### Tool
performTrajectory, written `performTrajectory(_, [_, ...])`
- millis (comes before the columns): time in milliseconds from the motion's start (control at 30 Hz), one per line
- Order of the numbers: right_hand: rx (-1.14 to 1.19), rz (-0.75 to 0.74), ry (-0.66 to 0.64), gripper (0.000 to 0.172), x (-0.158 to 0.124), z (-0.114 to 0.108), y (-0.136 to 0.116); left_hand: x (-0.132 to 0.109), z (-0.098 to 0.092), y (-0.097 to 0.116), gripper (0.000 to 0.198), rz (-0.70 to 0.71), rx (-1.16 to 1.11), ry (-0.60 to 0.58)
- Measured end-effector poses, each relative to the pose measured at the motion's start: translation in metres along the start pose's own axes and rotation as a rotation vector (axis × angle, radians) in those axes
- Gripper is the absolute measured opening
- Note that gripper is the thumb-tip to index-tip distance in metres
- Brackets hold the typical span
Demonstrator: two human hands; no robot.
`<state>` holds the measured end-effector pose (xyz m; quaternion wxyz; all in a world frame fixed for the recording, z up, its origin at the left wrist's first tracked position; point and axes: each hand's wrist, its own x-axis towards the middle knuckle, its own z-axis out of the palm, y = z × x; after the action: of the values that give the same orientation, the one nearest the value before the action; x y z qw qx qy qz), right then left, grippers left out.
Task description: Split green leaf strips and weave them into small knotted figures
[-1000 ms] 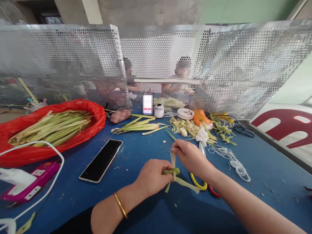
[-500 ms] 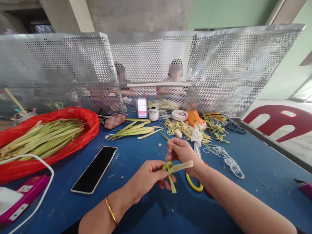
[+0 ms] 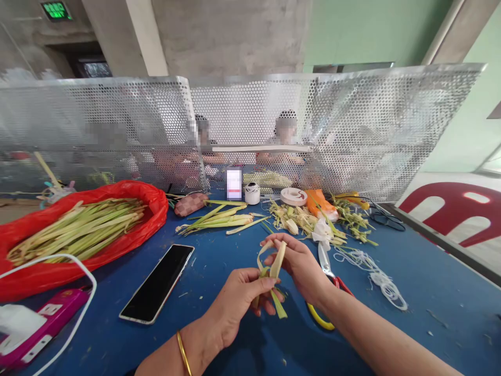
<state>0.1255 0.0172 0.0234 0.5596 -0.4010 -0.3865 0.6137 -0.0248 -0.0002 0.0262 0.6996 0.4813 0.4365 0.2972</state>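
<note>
Between my hands is a small folded piece of green and cream leaf strips (image 3: pixel 276 263). My left hand (image 3: pixel 250 290) pinches its folded part between thumb and fingers, and a green strip end hangs below. My right hand (image 3: pixel 299 263) is closed on the upper end of a pale strip, which bends upward in a loop. Partly under my right forearm lie scissors (image 3: pixel 324 261) with red and yellow handles. Ahead on the blue table (image 3: pixel 219 334) is a bunch of long leaf strips (image 3: pixel 219 218).
A red bag (image 3: pixel 156 206) of leaves and a purple power strip (image 3: pixel 50 318) sit left, near a black phone (image 3: pixel 158 282). Leaf scraps (image 3: pixel 293 216), a tape roll (image 3: pixel 293 196) and white string (image 3: pixel 376 274) lie right. Behind a perforated metal screen (image 3: pixel 242 109) sit other people.
The pale strip that pointed right now stands up in a loop, its end in my right hand. The view has tilted up slightly.
</note>
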Motion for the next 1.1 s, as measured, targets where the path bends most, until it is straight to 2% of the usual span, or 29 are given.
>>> performTrajectory(67, [-0.024,-0.024,0.027,0.031,0.001,-0.002,-0.002,0.002,-0.002,0.0,0.03,0.026,-0.045,0.089])
performTrajectory(133, [-0.088,-0.02,-0.021,0.031,0.0,-0.003,-0.004,0.003,-0.004,0.0,0.031,0.04,-0.057,0.121])
performTrajectory(200, [-0.23,-0.029,-0.066,0.034,-0.002,-0.001,-0.004,0.004,-0.005,0.0,0.031,0.051,-0.033,0.091])
performTrajectory(300, [-0.39,-0.084,-0.006,0.036,-0.005,0.001,0.001,0.004,-0.005,0.0,0.029,0.041,0.03,0.039])
performTrajectory(467, [-0.335,-0.083,0.053,0.036,-0.002,0.001,0.009,0.002,-0.005,0.005,0.025,0.019,0.084,0.045])
performTrajectory(600, [-0.327,-0.09,0.049,0.037,0.001,-0.002,0.008,0.001,-0.005,0.007,0.026,-0.03,0.009,0.009])
performTrajectory(667, [-0.371,-0.143,0.093,0.038,0.002,-0.003,0.006,0.002,-0.006,0.006,0.029,-0.039,-0.061,0.05])
performTrajectory(800, [-0.55,-0.336,0.244,0.035,-0.005,-0.002,-0.001,0.006,-0.01,0.006,0.039,0.046,-0.218,0.268])
performTrajectory(867, [-0.704,-0.342,0.162,0.037,-0.012,0.004,0.001,0.007,-0.012,0.006,0.039,0.113,-0.269,0.344])
performTrajectory(933, [-0.809,-0.282,-0.008,0.034,-0.02,0.012,0.008,0.008,-0.012,0.006,0.034,0.18,-0.304,0.372])
performTrajectory(1000, [-0.772,-0.213,-0.121,0.026,-0.025,0.02,0.019,0.007,-0.009,0.005,0.031,0.231,-0.324,0.373])
performTrajectory(1100, [-0.582,-0.099,-0.127,0.03,-0.027,0.03,0.034,0.006,-0.003,0.002,0.03,0.247,-0.325,0.358])
